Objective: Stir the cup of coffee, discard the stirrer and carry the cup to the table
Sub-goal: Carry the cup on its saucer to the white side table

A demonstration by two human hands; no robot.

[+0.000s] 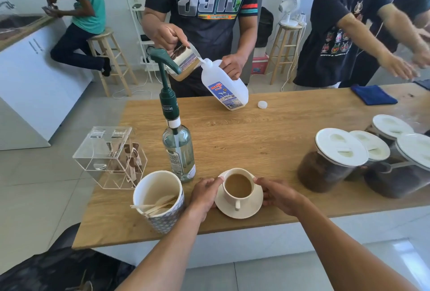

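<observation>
Left hand (204, 194) and right hand (277, 195) grip opposite edges of the cream ceramic saucer (247, 212), probably to keep its coffee-filled cream cup (237, 188) level.

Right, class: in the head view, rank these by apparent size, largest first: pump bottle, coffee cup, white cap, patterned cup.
1. pump bottle
2. patterned cup, though it sits nearest the camera
3. coffee cup
4. white cap, which is also the farthest away
</observation>
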